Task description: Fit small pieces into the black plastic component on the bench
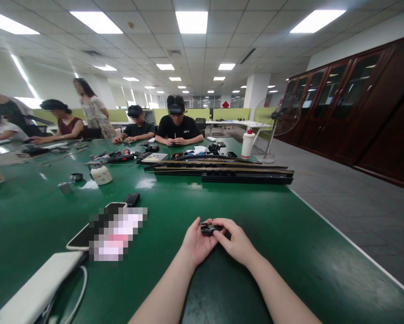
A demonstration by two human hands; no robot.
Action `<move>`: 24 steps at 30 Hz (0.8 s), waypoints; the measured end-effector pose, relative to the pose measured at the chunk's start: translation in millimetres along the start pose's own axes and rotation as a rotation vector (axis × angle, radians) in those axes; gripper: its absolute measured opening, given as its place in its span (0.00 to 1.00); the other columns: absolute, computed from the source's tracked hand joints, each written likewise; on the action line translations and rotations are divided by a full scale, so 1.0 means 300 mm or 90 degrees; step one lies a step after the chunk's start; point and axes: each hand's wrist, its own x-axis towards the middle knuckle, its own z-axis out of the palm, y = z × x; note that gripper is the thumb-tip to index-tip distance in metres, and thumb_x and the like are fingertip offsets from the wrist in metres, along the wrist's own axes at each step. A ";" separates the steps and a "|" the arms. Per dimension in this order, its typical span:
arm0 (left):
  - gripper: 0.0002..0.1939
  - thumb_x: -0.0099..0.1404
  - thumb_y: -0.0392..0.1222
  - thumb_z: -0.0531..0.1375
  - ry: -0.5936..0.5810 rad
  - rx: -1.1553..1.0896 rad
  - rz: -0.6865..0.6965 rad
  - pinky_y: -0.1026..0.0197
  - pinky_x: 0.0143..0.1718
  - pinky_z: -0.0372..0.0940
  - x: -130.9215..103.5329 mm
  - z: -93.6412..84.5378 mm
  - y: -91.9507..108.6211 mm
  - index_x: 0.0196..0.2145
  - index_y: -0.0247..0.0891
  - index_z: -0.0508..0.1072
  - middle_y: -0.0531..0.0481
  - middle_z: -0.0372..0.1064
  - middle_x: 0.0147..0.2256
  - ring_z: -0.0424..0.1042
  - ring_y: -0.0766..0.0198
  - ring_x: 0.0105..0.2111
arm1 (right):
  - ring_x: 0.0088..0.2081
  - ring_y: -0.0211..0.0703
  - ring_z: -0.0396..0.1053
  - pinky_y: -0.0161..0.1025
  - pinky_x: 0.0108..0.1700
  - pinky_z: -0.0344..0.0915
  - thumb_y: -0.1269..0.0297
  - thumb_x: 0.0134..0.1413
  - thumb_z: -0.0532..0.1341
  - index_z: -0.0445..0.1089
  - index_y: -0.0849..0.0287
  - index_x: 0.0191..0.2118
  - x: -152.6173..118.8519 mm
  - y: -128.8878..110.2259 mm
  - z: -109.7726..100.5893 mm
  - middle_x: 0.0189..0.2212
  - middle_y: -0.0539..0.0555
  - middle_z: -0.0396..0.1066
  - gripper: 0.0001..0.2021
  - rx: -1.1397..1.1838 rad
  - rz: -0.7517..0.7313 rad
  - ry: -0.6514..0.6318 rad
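Note:
Both my hands meet over the green table, around a small black part [207, 229] whose exact kind I cannot make out. My left hand [197, 243] is turned palm up beneath it, its fingers curled along the part's left side and far edge. From the right, my right hand [237, 240] grips the part's other end between thumb and fingers. Some of the part is hidden behind the right fingers.
Long black strips [249, 177] with thin rods lie across the table [168, 198] ahead. At left are a phone [82, 234], a white power bank [36, 288] with a cable, and a white jar [101, 174]. A white bottle [247, 145] stands far right. Several people sit beyond.

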 end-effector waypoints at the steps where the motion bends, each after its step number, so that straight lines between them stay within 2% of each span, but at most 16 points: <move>1: 0.20 0.66 0.48 0.45 -0.004 0.005 -0.001 0.49 0.41 0.65 -0.002 0.002 0.000 0.28 0.30 0.68 0.39 0.70 0.32 0.70 0.50 0.42 | 0.47 0.47 0.65 0.48 0.52 0.60 0.67 0.47 0.59 0.69 0.54 0.42 0.000 0.000 0.001 0.43 0.55 0.70 0.13 -0.005 0.002 0.000; 5: 0.22 0.66 0.50 0.44 -0.008 0.004 0.002 0.48 0.40 0.65 -0.010 0.012 0.000 0.29 0.29 0.68 0.37 0.69 0.33 0.69 0.47 0.43 | 0.45 0.46 0.66 0.47 0.51 0.61 0.66 0.47 0.60 0.70 0.55 0.40 0.002 0.002 0.002 0.41 0.55 0.71 0.11 -0.022 0.023 0.000; 14: 0.17 0.64 0.42 0.46 -0.022 0.011 0.006 0.48 0.41 0.65 -0.012 0.010 0.001 0.31 0.29 0.70 0.39 0.69 0.33 0.69 0.50 0.42 | 0.45 0.46 0.66 0.48 0.50 0.61 0.66 0.48 0.59 0.70 0.54 0.39 0.004 -0.004 -0.001 0.41 0.54 0.71 0.10 -0.034 0.017 -0.018; 19: 0.19 0.66 0.44 0.44 0.014 0.006 0.006 0.50 0.41 0.66 -0.010 0.017 -0.003 0.30 0.30 0.70 0.40 0.69 0.33 0.70 0.52 0.41 | 0.44 0.46 0.67 0.46 0.50 0.61 0.67 0.47 0.59 0.70 0.54 0.39 0.004 0.001 -0.002 0.41 0.54 0.71 0.10 -0.043 0.013 -0.028; 24: 0.21 0.66 0.46 0.44 0.015 0.001 -0.003 0.51 0.40 0.66 -0.009 0.018 -0.005 0.27 0.30 0.69 0.40 0.69 0.32 0.70 0.52 0.41 | 0.44 0.45 0.67 0.45 0.49 0.61 0.67 0.47 0.59 0.70 0.55 0.38 0.005 -0.004 -0.007 0.40 0.53 0.71 0.10 -0.040 0.022 -0.039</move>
